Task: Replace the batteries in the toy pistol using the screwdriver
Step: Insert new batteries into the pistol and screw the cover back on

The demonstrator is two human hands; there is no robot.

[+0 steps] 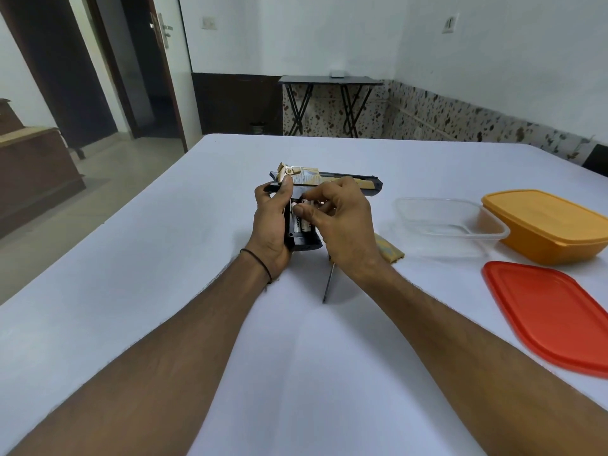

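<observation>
Left hand (271, 225) curls around the toy pistol (306, 178) at its grip, on the white table (164, 245). Right hand (343, 225) pinches a battery (297, 222) in the open grip. The screwdriver (329, 284) lies beneath the right wrist.

The matt plastic toy pistol (309, 176) holds glossy, metal-look batteries (297, 225). Beneath it lies smooth matt cloth (197, 225); right of it stands a clear glossy plastic tub (444, 218).

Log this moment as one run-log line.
stage: battery swap | left hand: grips toy pistol | right hand: pinches batteries in open grip compartment | screwdriver: lying on table, unheld
</observation>
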